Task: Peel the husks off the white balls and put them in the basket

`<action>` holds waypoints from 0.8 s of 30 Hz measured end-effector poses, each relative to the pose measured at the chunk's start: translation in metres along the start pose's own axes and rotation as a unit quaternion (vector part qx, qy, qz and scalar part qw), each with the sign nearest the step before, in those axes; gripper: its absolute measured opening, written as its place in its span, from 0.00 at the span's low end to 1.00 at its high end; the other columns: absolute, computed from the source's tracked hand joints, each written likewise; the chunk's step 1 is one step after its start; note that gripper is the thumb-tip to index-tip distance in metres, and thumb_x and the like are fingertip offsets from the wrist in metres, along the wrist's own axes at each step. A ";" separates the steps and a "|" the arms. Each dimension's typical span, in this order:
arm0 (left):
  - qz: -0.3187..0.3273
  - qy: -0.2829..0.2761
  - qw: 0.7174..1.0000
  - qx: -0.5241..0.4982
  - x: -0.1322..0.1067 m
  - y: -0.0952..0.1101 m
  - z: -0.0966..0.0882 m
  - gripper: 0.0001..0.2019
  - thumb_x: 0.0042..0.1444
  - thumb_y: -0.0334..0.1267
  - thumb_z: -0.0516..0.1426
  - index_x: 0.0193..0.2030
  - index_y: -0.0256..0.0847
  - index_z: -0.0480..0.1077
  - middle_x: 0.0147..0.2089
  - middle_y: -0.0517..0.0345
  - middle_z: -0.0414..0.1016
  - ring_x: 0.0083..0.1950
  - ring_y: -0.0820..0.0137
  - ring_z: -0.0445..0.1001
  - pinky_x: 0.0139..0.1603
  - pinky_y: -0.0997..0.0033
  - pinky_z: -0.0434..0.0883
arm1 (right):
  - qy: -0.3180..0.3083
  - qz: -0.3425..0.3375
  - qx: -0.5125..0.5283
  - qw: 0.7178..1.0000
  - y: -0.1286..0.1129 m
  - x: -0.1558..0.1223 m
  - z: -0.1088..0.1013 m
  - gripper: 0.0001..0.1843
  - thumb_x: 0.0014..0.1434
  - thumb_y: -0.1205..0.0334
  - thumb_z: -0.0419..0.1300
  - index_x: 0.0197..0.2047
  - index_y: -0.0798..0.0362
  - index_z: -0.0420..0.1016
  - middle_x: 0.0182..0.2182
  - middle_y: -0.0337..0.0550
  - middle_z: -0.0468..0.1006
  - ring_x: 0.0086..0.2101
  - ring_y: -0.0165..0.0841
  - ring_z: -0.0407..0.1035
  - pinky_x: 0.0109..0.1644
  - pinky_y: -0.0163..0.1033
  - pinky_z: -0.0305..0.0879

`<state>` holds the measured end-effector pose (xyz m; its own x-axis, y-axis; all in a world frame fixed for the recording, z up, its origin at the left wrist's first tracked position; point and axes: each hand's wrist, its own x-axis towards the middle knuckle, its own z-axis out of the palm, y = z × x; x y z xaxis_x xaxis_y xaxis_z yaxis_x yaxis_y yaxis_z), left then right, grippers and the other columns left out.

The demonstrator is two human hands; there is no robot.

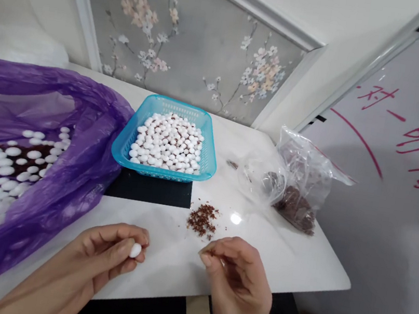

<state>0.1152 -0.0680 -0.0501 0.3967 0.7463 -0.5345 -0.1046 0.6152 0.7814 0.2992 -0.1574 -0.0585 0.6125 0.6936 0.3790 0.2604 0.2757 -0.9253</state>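
Observation:
Between the thumb and fingers of my left hand (108, 254) is a small white egg-shaped ball (135, 250). My right hand (239, 277) is closed in a pinch above the table, thumb against forefinger; whatever it holds is too small to name. Just beyond its fingertips lies a loose pile of reddish-brown bits (203, 220). Farther back, a blue plastic basket (162, 172) holds many similar white balls with brown bits among them. An open purple plastic bag (87, 159) on the left contains more white balls and a dark brown patch.
A dark flat mat (149, 188) lies partly under the basket. To the right are a clear round plastic container (262, 178) and a zip bag (301, 191) of brown material. A whiteboard (377, 245) with red writing borders the white table (307, 266) on the right.

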 end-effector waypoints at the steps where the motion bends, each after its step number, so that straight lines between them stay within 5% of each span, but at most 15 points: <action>1: -0.001 0.003 1.000 0.001 0.001 -0.001 0.000 0.08 0.42 0.42 0.68 0.30 0.45 0.79 0.39 0.56 0.79 0.40 0.66 0.76 0.40 0.78 0.77 | -0.001 -0.008 0.007 1.000 -0.001 0.001 0.002 0.14 0.51 0.76 0.63 0.38 0.48 0.73 0.28 0.36 0.75 0.30 0.29 0.71 0.34 0.34 0.71; 9: -0.032 0.024 0.999 0.001 0.005 -0.006 -0.006 0.11 0.36 0.40 0.70 0.29 0.46 0.79 0.39 0.58 0.80 0.42 0.65 0.77 0.38 0.81 0.77 | -0.009 -0.040 -0.004 0.999 -0.001 0.000 0.004 0.18 0.51 0.80 0.62 0.40 0.47 0.73 0.31 0.37 0.77 0.34 0.31 0.73 0.38 0.36 0.72; 24: -0.034 0.023 0.999 -0.001 0.002 -0.001 0.001 0.10 0.36 0.40 0.70 0.29 0.43 0.79 0.38 0.57 0.79 0.42 0.66 0.75 0.39 0.82 0.76 | -0.042 0.080 0.192 0.977 -0.008 0.003 0.011 0.13 0.56 0.75 0.62 0.38 0.46 0.75 0.32 0.35 0.80 0.31 0.28 0.76 0.31 0.29 0.74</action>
<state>0.1169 -0.0668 -0.0515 0.3612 0.7140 -0.5998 -0.0814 0.6649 0.7425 0.2910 -0.1497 -0.0504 0.5551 0.7959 0.2417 -0.1437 0.3779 -0.9146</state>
